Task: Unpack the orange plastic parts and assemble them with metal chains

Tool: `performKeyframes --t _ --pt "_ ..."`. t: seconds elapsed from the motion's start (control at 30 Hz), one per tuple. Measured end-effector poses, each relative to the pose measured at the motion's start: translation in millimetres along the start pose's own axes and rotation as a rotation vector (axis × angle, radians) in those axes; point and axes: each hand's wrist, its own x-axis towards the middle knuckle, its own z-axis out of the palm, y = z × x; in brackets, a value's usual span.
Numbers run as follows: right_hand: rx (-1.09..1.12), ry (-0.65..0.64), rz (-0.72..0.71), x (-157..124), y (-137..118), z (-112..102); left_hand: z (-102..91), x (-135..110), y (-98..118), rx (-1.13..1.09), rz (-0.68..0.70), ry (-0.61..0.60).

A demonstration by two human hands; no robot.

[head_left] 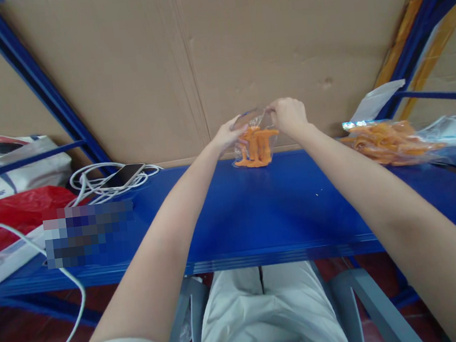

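A clear plastic bag (255,118) with orange plastic parts (257,147) inside is held up over the far side of the blue table (265,210). My left hand (228,135) grips the bag's upper left side, fingers closed on the film. At the top right corner my right hand (288,114) pinches the bag's edge, its fingers curled. The orange parts hang at the bottom of the bag, close to the tabletop; whether they touch it I cannot tell. Their exact kind is not clear.
More bagged orange parts (393,141) lie at the right, beside white and clear packaging (454,131). On the left are a phone (125,175), coiled white cable (85,182) and a red bag (22,213). Cardboard (138,71) and blue posts (31,72) stand behind.
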Motion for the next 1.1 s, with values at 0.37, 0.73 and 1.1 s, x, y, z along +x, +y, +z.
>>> performKeyframes --t 0.37,0.73,1.1 --pt "0.192 0.135 0.119 -26 19 12 -4.8 0 -10 0.200 -0.061 0.119" --pt "0.913 -0.254 0.362 -69 13 16 -0.3 -23 -20 0.048 -0.135 -0.180" --pt "0.939 -0.183 0.619 -66 10 9 29.6 -25 -18 0.094 -0.142 -0.116"
